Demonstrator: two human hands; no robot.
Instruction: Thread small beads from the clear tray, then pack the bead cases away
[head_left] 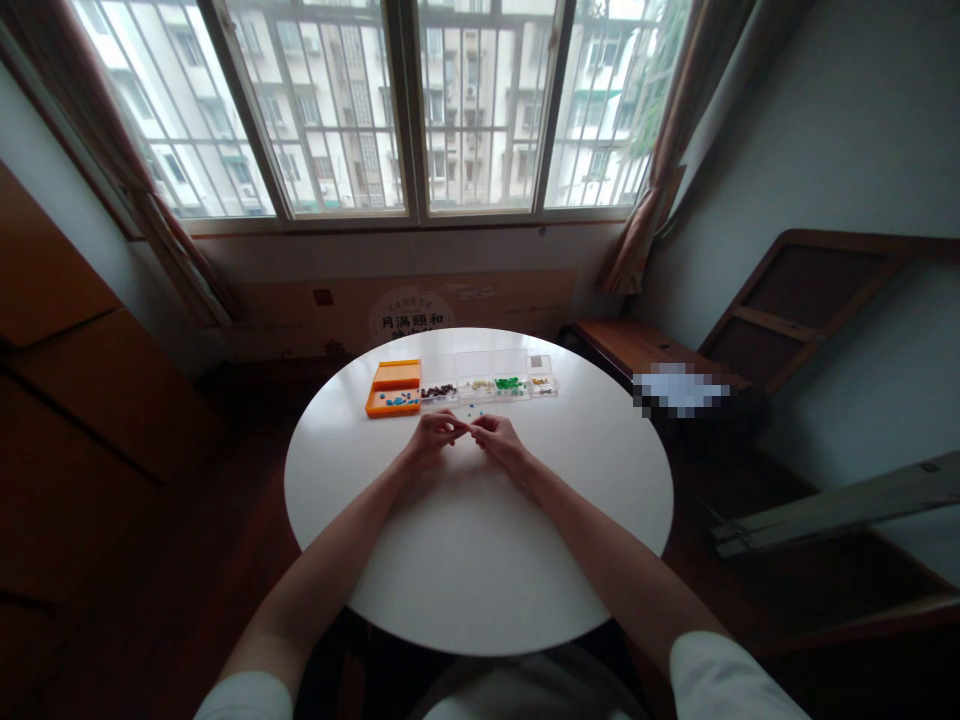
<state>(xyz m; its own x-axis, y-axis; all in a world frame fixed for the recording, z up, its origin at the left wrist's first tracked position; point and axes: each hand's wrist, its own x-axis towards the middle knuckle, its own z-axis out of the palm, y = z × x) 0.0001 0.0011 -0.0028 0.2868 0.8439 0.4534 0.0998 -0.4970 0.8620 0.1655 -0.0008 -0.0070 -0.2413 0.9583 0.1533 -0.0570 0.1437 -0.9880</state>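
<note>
My left hand point(435, 434) and my right hand point(493, 436) meet over the middle of a round white table point(480, 560). Both are pinched shut, fingertips nearly touching each other. What they pinch is too small to make out. Just beyond them lie a few tiny loose beads point(471, 411) on the tabletop. Farther back stands an orange box point(394, 388) holding blue beads. Beside it is a row of clear boxes point(491, 378) with dark, pale, green and yellowish beads.
A wide window point(405, 100) fills the far wall, with a cardboard sheet point(412, 310) leaning below it. A wooden bench point(637, 345) and a leaning wooden frame point(825, 300) stand on the right. Wooden cabinets point(90, 400) line the left.
</note>
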